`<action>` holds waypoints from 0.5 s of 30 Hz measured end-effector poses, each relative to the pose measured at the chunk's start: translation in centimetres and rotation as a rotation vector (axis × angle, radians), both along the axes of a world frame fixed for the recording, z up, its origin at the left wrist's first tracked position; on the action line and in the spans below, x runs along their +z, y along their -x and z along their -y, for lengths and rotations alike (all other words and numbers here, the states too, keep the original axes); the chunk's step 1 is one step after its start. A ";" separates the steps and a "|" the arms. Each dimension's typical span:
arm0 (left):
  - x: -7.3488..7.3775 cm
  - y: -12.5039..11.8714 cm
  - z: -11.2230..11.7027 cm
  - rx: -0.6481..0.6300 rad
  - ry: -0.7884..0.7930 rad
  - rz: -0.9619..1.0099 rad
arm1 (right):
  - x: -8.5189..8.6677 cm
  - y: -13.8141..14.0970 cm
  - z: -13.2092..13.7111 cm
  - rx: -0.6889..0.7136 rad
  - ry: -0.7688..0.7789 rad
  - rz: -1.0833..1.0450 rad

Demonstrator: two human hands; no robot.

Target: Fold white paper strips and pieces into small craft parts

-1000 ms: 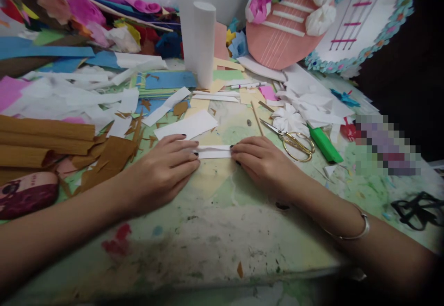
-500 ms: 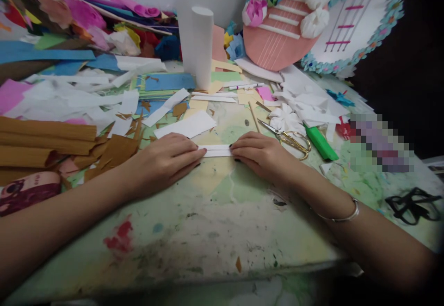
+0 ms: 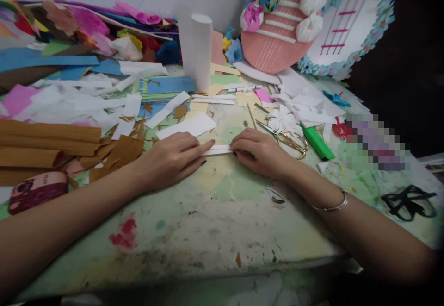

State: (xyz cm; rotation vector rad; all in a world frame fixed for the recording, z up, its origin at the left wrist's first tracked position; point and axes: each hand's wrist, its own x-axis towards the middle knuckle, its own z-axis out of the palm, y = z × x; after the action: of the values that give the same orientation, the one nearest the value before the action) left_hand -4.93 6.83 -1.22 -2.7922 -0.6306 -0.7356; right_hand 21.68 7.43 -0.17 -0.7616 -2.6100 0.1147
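Observation:
A narrow folded white paper strip (image 3: 222, 149) lies on the paint-stained green table (image 3: 222, 222). My left hand (image 3: 173, 158) rests flat on its left end, fingers stretched along the strip. My right hand (image 3: 260, 151) has its fingers curled and pinches the strip's right end against the table. A silver bangle (image 3: 333, 204) sits on my right wrist.
Gold-handled scissors (image 3: 289, 138), a green marker (image 3: 317, 141) and a white paper flower (image 3: 284, 118) lie right of my hands. Brown crepe paper (image 3: 48, 144) and paper scraps lie left; a white paper tube (image 3: 201, 51) and pink paper guitar (image 3: 277, 37) stand behind. Black glasses (image 3: 409, 202) lie far right.
My hands have come closer together over the strip, so less of it shows. The right fingers went from flat to curled on its end. The view shifted slightly.

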 end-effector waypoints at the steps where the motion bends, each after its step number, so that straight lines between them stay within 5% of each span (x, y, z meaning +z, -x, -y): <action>1: 0.0 -0.1 -0.1 -0.004 0.017 -0.012 | 0.0 -0.1 0.0 0.007 0.005 -0.010; 15: -0.4 0.0 -0.5 -0.016 0.133 0.143 | -0.3 -0.5 0.3 0.004 -0.098 -0.014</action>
State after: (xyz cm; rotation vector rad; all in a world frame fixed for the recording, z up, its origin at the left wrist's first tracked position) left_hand -4.95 7.30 -1.67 -2.8864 -0.7074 -0.9366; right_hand 22.13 7.13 -0.42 -0.7189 -2.5825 -0.0073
